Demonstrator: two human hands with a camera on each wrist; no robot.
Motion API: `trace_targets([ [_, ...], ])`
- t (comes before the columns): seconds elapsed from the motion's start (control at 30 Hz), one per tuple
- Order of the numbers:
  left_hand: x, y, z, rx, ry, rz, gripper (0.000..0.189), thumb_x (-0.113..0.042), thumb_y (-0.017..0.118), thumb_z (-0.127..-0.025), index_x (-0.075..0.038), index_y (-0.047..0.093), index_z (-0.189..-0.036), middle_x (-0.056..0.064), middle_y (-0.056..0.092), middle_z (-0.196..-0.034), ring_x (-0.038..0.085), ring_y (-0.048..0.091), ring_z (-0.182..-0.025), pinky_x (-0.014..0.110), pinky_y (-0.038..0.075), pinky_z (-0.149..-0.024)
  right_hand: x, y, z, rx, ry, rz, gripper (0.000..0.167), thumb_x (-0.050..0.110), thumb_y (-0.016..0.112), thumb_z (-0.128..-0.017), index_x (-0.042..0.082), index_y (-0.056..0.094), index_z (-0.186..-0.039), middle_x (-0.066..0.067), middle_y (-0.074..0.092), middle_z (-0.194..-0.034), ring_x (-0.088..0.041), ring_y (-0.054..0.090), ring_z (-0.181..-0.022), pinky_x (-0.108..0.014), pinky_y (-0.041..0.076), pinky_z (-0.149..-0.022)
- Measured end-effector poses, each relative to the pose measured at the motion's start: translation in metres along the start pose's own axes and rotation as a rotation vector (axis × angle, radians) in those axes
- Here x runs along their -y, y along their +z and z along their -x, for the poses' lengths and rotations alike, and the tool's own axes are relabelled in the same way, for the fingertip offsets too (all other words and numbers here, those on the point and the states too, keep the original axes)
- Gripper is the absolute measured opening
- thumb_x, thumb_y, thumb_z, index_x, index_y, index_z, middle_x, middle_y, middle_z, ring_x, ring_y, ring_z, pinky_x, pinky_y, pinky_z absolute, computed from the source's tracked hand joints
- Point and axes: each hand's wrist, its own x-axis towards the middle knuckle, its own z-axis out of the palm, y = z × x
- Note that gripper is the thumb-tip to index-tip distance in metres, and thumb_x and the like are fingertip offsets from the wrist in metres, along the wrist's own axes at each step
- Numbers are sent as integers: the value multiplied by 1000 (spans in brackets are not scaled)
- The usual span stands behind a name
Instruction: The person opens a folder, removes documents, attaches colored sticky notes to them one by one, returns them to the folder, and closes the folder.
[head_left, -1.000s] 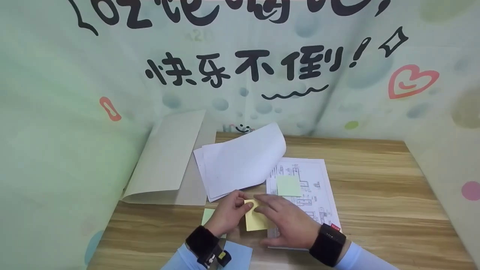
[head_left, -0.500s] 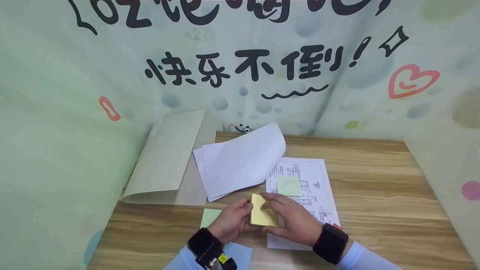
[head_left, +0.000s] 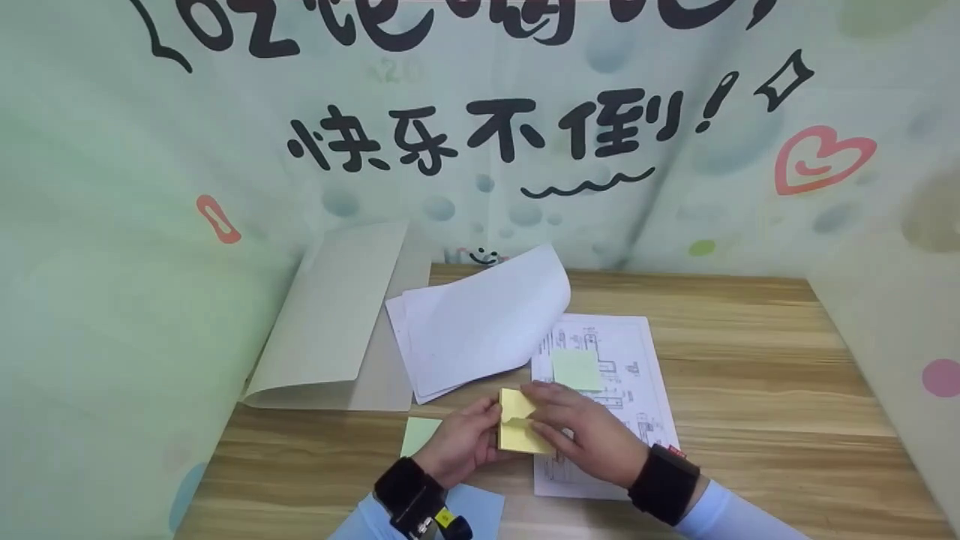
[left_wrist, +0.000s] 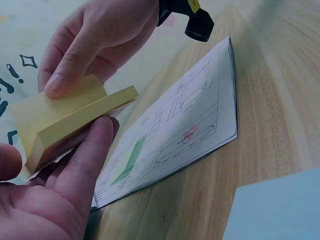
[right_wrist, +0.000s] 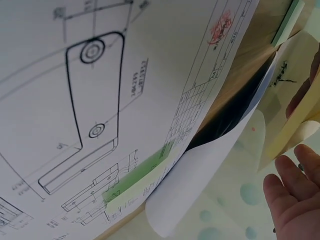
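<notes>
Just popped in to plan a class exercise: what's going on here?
A person's left hand holds a thick pad of yellow paper notes, while the right hand pinches its top sheet, bent up from the pad. Nearby, a white sheet printed with black line drawings lies on a wood-grain table, with a square pale-green paper note on it.

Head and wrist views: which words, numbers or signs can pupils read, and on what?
"快乐不倒!", black, on the backdrop.
"20", faint, also backdrop.
Backdrop's top line: cut off.
Drawing sheet: print too small or blurred; red stamp illegible.
Right wristband: red tag too small.
Dark writing behind yellow pad: unreadable.
</notes>
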Motion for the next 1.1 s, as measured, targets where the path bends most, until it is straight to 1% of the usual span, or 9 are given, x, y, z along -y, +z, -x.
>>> trace_targets([
  [0.1, 0, -1, 0, 18, 1, 25, 51, -11, 35, -106, 8, 28, -153, 20, 61, -136, 28, 68, -119, 41, 56, -100, 0, -1, -3, -62, -22, 12, 10, 22, 70, -97, 18, 78, -99, 1, 68, -132, -20, 62, -126, -40, 51, -106],
  [0.17, -1, -2, 0, 23, -3, 24, 53, -7, 39, -100, 8, 30, -150, 19, 63, -134, 26, 69, -115, 37, 58, -97, 1, -1, -5, -88, -7, -13, 4, 20, 74, -94, 19, 78, -95, 5, 71, -121, -15, 65, -116, -34, 55, -97],
  [0.23, -1, -2, 1, 22, -6, 12, 54, -5, 41, -96, 8, 32, -148, 17, 64, -130, 22, 71, -110, 32, 59, -92, 1, -1, -8, -96, 31, -72, 2, 18, 76, -92, 20, 75, -92, 8, 72, -108, -10, 66, -103, -29, 57, -87],
  [0.33, -2, -2, 1, 6, -14, -19, 56, -4, 45, -94, 8, 34, -147, 14, 66, -125, 17, 71, -102, 25, 59, -83, 1, -1, -10, -75, 114, -191, 9, 18, 79, -89, 21, 71, -87, 10, 71, -97, -6, 64, -91, -24, 55, -78],
  [0.47, -2, -1, 1, -16, -20, -51, 61, -1, 47, -91, 6, 33, -150, 14, 66, -125, 16, 70, -99, 24, 58, -80, -1, -3, -11, -4, 226, -323, 11, 21, 80, -87, 21, 69, -85, 8, 72, -94, -6, 63, -90, -23, 52, -80],
  [0.6, -2, 0, 1, -55, -39, -97, 64, 4, 48, -86, 2, 37, -149, 14, 68, -121, 17, 69, -98, 26, 57, -79, -1, -5, -11, 45, 331, -377, 14, 30, 77, -90, 18, 71, -86, 5, 73, -97, -7, 64, -92, -25, 51, -82],
  [0.73, -3, 1, 0, -88, -52, -140, 63, 4, 49, -86, -1, 40, -148, 13, 70, -117, 17, 69, -98, 30, 58, -83, 0, -5, -12, 43, 369, -364, 17, 33, 73, -94, 17, 71, -89, 5, 74, -97, -7, 64, -92, -26, 51, -83],
  [0.9, -3, 4, -1, -99, -57, -186, 59, -1, 51, -88, 3, 39, -146, 16, 69, -121, 17, 69, -100, 30, 58, -86, 0, -1, -11, 41, 305, -296, 11, 30, 73, -94, 20, 70, -91, 10, 72, -94, -5, 64, -92, -27, 52, -87],
  [1.1, -3, 4, -2, -111, -40, -417, 45, -8, 60, -95, 2, 45, -136, 16, 72, -117, 15, 71, -92, 23, 56, -77, 1, 0, -12, 21, 325, -260, 10, 29, 70, -96, 23, 65, -92, 16, 67, -90, -3, 63, -91, -27, 52, -88],
])
